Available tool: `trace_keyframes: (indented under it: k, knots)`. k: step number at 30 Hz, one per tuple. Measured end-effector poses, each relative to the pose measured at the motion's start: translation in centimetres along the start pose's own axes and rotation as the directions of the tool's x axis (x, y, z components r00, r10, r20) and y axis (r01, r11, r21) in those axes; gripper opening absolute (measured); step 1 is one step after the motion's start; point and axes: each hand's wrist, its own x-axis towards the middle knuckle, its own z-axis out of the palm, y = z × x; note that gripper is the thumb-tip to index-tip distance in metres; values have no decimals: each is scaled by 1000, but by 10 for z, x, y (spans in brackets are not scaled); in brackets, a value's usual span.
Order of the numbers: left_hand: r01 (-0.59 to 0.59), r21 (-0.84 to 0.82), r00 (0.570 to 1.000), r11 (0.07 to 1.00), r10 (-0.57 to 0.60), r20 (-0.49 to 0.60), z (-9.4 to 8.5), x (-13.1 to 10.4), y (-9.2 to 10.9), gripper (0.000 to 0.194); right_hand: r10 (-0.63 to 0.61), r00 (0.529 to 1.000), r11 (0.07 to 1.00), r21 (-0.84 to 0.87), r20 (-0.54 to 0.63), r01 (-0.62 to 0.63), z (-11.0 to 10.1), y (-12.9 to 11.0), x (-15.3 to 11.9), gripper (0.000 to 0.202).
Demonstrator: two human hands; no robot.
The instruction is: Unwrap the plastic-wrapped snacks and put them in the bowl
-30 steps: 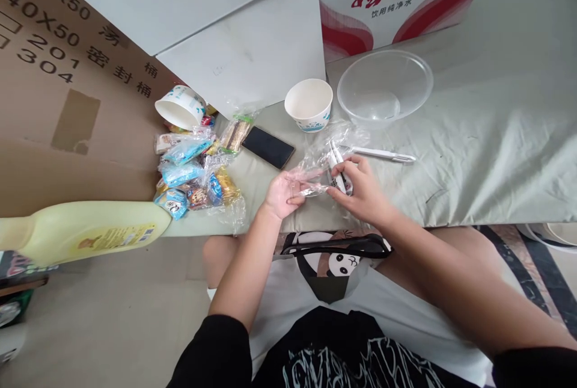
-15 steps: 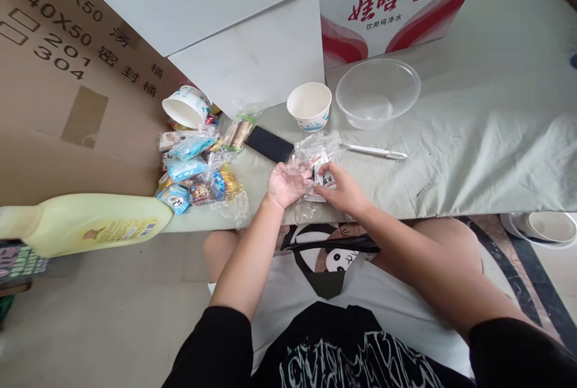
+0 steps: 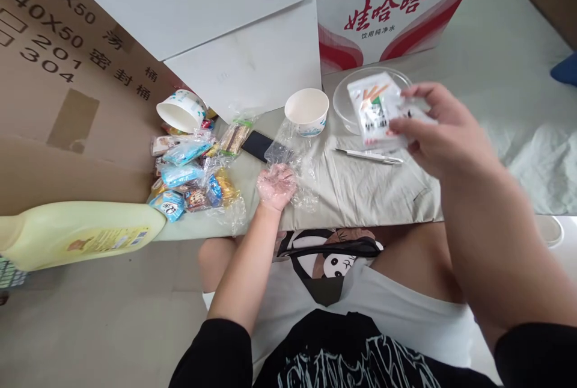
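**White packets (image 3: 372, 105) pinched in my right hand (image 3: 444, 129)**

My right thumb and fingers close on the packets' edge, holding them at two o'clock from my left hand (image 3: 276, 188), partly hiding the clear bowl (image 3: 342, 102). My left fingers curl half-closed under clear wrapper (image 3: 280, 152); I cannot tell whether they grip it. From that hand, the paper bowl (image 3: 311, 127) stands at one o'clock, the phone (image 3: 256, 145) at eleven, snack packs (image 3: 183, 174) at nine.
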Motion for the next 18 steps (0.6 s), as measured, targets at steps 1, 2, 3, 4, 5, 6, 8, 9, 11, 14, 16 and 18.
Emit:
trace_keyframes:
  k: [1, 2, 3, 4, 5, 6, 8, 9, 11, 14, 16, 18]
  knots:
    - [4, 0, 1000, 1000, -4, -4, 1, 0, 0, 31, -38, 993, 991, -134, -108, 24, 1, -7, 7, 54]
    - [13, 1, 1000, 1000, -13, -10, 2, -1, 0, 31, -119, 972, 966, -249, -202, 67, 3, -13, 11, 58]
    - [25, 3, 1000, 1000, -24, -17, 4, -1, 1, 30, -222, 937, 939, -318, -268, 132, 8, -17, 12, 54]
    - [36, 4, 999, 999, -36, -21, 5, -1, 1, 30, -322, 899, 915, -342, -296, 215, 14, -17, 10, 46]
    - [43, 2, 999, 999, -42, -23, 6, -1, 2, 30, -407, 862, 896, -313, -301, 314, 22, -13, 4, 32]
    - [50, 2, 998, 999, -50, -23, 7, -1, 2, 30, -441, 850, 894, -224, -286, 389, 31, -5, -2, 18]
    - [73, 8, 997, 997, -73, -18, 9, -2, 2, 34, -366, 924, 929, -105, -114, 355, 51, 19, -17, 12]
    - [88, 13, 996, 996, -88, -13, 9, -3, 2, 36, -292, 955, 954, -79, -45, 288, 62, 34, -24, 14]
    - [126, 22, 992, 992, -126, -1, 10, -9, 1, 40, -143, 987, 987, -64, 80, 148, 80, 62, -34, 30]
    - [177, 25, 984, 984, -177, -7, 14, -24, -3, 53, 58, 943, 995, 61, 326, -82, 99, 89, -40, 81]
    - [221, 24, 975, 975, -220, -24, 17, -36, -7, 63, 134, 881, 963, 148, 454, -223, 108, 93, -41, 103]
    - [256, 14, 967, 967, -255, -22, 21, -45, -10, 71, 142, 838, 934, 209, 527, -290, 114, 90, -41, 98]
